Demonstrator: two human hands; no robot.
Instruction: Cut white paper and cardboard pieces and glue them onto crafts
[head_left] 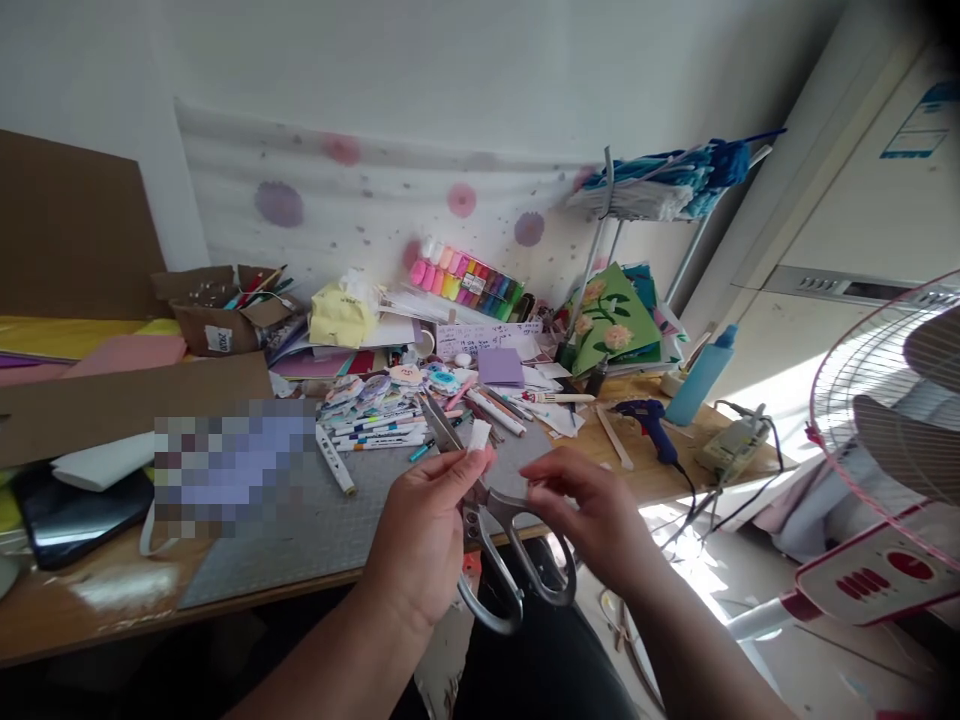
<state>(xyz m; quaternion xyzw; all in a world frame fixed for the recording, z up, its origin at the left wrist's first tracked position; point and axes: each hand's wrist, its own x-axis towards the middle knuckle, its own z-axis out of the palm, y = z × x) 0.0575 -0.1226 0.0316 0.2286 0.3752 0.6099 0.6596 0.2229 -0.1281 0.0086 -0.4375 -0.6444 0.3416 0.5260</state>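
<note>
While the left hand (424,500) grasps the scissors (471,520) around the pivot, its thumb and forefinger also pinch a small white strip (478,434), which stands up from the fingertips just beside the blades. The scissors' long axis runs aslant: the blade tips point away from the person and to the left, toward the marker pens (382,437), and the 2 handle loops hang down toward the person's body and to the right. I cannot tell whether the blades are parted, since the left fingers cover where they meet; the loops stand apart. The right hand (589,505) is the nearer to the loops, at their upper right, with thumb and fingertips drawn close together. Whether that pinch holds something tiny, or touches the right loop, cannot be made out. From the right fingertips, the white strip lies to the left and slightly farther out, near but apart, its free end pointing away from the person. The scissors are held up by the front edge of the grey mat (292,550); a blue glue gun (654,428) lies on the table (82,625), beyond the right hand.
</note>
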